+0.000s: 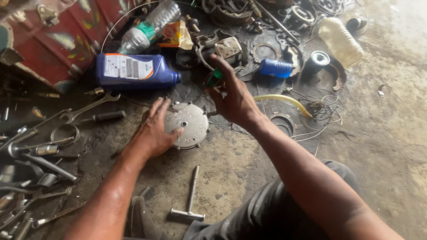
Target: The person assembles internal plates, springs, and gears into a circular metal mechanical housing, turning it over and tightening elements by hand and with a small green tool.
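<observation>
The left hand (153, 129) is laid flat and open-fingered on the left rim of a round grey metal cover (189, 125) that rests on the oily floor (249, 164). The right hand (233, 95), just above and right of the cover, is closed around a small green-handled tool (215, 77). Below the cover, open floor is seen, broken only by a T-handle wrench (190, 195). Left of the cover the space is crowded with spanners (89, 106). Above the cover a blue oil bottle (133, 70) lies on its side with its cap on; its contents cannot be told. Farther up, a clear plastic bottle (149, 26) lies tilted.
</observation>
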